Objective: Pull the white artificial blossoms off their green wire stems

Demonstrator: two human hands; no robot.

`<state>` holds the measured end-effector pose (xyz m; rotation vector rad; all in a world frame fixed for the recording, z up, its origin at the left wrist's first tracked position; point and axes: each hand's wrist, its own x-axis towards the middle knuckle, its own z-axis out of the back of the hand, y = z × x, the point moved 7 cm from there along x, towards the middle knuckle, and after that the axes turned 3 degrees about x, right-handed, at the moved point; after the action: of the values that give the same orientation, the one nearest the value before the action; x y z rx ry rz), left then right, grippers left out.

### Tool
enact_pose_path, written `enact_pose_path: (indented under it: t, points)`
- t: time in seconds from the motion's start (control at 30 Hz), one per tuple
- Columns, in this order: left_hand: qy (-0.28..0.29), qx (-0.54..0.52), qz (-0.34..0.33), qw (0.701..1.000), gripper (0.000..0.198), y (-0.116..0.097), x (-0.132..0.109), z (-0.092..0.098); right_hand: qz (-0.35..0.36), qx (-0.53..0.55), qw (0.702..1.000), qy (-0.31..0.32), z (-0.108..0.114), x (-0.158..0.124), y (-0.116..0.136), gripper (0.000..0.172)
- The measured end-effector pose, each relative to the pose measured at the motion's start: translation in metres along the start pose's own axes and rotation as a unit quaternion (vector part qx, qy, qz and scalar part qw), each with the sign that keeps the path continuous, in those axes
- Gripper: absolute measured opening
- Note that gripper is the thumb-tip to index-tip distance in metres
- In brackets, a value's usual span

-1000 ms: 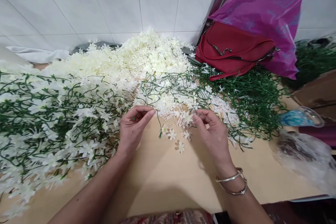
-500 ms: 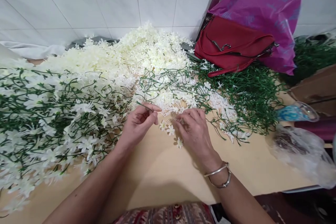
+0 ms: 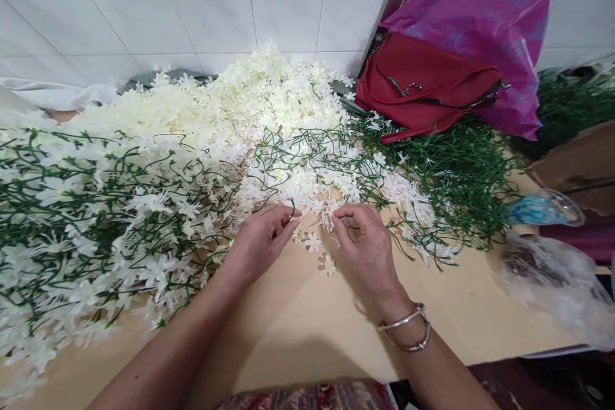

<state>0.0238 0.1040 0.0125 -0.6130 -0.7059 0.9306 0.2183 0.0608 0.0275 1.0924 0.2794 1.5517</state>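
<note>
My left hand point(image 3: 262, 237) pinches a thin green stem point(image 3: 269, 187) that runs up into the tangle of stems and white artificial flowers. My right hand point(image 3: 366, 245), with two metal bangles on its wrist, has its fingers curled and pinched at the edge of a heap of loose white flowers point(image 3: 317, 195); what it holds is too small to name. A few single white flowers point(image 3: 328, 264) lie on the tan tabletop point(image 3: 307, 327) between and below my hands.
A big pile of cream flowers point(image 3: 250, 99) fills the back. Flowered green vines point(image 3: 86, 218) cover the left. Bare green stems point(image 3: 456, 173) lie right, below a red bag point(image 3: 423, 86) and a purple plastic bag point(image 3: 485, 13). A clear plastic bag point(image 3: 557, 282) sits at right.
My right hand moved left from the flower heap's right side toward my left hand. My left hand shifted slightly right and lower, keeping its pinch on the stem.
</note>
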Motion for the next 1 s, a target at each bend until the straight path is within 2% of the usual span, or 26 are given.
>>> enact_pose_path:
  t: [0.17, 0.27, 0.37, 0.47, 0.53, 0.6, 0.67, 0.8, 1.0]
  points:
    - [0.031, 0.044, -0.017, 0.998, 0.014, 0.004, -0.002, -0.008, -0.089, 0.104, 0.99, -0.021, 0.005, -0.002, -0.016, 0.014]
    - [0.045, 0.059, -0.033, 0.997, 0.013, 0.002, -0.002, -0.01, -0.155, 0.181, 0.971, -0.017, 0.003, -0.004, -0.024, 0.01]
    - [0.035, 0.021, -0.019, 0.999, 0.01, 0.003, -0.001, -0.008, -0.195, 0.248, 0.949, -0.008, -0.001, -0.005, -0.026, 0.008]
    - [0.002, -0.082, 0.07, 0.994, 0.01, 0.012, -0.001, -0.007, -0.176, 0.296, 0.939, -0.005, -0.004, -0.005, -0.016, 0.003]
    - [-0.01, -0.172, 0.147, 0.974, 0.018, 0.017, -0.002, -0.011, -0.172, 0.317, 0.933, -0.005, -0.007, -0.007, -0.009, 0.004]
    - [-0.014, -0.247, 0.194, 0.949, 0.025, 0.015, -0.004, -0.016, -0.172, 0.328, 0.929, -0.006, -0.01, -0.009, -0.004, 0.006]
    - [-0.017, -0.297, 0.214, 0.93, 0.029, 0.008, -0.004, -0.018, -0.157, 0.326, 0.932, -0.013, -0.011, -0.01, 0.002, 0.006]
    - [-0.013, -0.353, 0.248, 0.902, 0.031, -0.001, -0.006, -0.021, -0.086, 0.275, 0.957, -0.028, -0.007, -0.009, 0.012, 0.01]
    - [0.01, -0.373, 0.239, 0.896, 0.026, -0.003, -0.008, -0.029, -0.063, 0.214, 0.974, -0.033, -0.006, -0.008, 0.011, 0.013]
